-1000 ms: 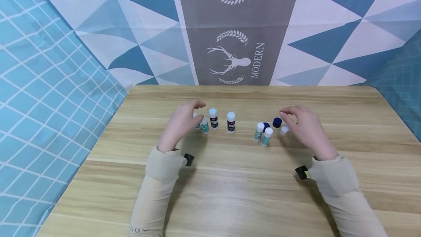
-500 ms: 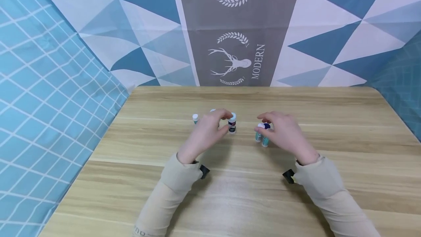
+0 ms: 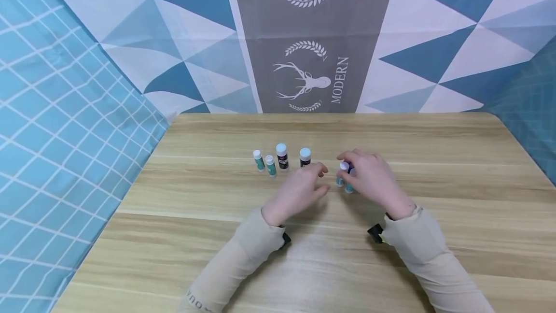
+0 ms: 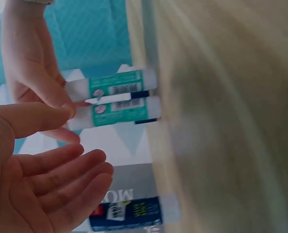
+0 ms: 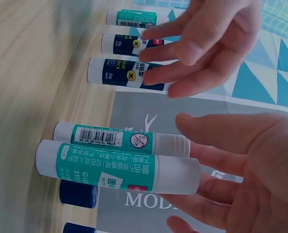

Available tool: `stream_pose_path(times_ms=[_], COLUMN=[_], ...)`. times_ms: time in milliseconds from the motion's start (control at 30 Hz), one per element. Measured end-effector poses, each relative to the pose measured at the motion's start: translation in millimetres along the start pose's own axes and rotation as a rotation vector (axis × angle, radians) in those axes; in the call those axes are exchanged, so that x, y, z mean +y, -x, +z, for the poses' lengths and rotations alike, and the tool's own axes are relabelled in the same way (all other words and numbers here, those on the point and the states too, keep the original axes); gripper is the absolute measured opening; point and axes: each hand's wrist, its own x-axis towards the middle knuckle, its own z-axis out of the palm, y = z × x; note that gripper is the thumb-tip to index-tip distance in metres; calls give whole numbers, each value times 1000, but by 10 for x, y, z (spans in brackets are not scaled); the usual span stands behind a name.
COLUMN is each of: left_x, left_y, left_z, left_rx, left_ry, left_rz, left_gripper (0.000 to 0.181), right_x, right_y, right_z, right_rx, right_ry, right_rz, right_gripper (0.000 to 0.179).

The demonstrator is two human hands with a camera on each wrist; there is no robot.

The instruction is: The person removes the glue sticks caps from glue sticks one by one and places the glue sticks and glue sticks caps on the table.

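Just right of the middle of the head view, a pair of teal glue sticks (image 3: 340, 178) stands upright on the table (image 3: 165, 235), the right hand (image 3: 370, 174) with its grip spread about their white tops; whether it touches them I cannot tell. The left hand (image 3: 297, 190), its grip also spread, is near their left side, with two dark-blue glue sticks (image 3: 283, 160) and two more teal sticks (image 3: 271, 166) upright to its upper left.

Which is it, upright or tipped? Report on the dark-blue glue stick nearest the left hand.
Upright: the dark-blue glue stick has its white base on the table, and its pale top faces up in the head view.
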Motion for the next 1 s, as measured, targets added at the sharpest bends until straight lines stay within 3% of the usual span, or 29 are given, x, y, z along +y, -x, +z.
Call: stream_pose_path(times_ms=[367, 600, 833, 1000], left_x=[-13, -37, -29, -8], left_y=[-257, -352, -366, -318], left_z=[172, 275, 285, 192], left_rx=[-115, -178, -123, -84], left_ry=[102, 167, 211, 248], left_rz=[-79, -81, -93, -106], left_gripper=[34, 35, 24, 21], right_x=[14, 17, 20, 18], right_y=[-6, 3, 7, 21], right_z=[-10, -13, -17, -80], right_rx=[-24, 2, 42, 31], right_ry=[11, -3, -29, -74], right_rz=[35, 12, -11, -6], right_gripper=[30, 13, 13, 16])
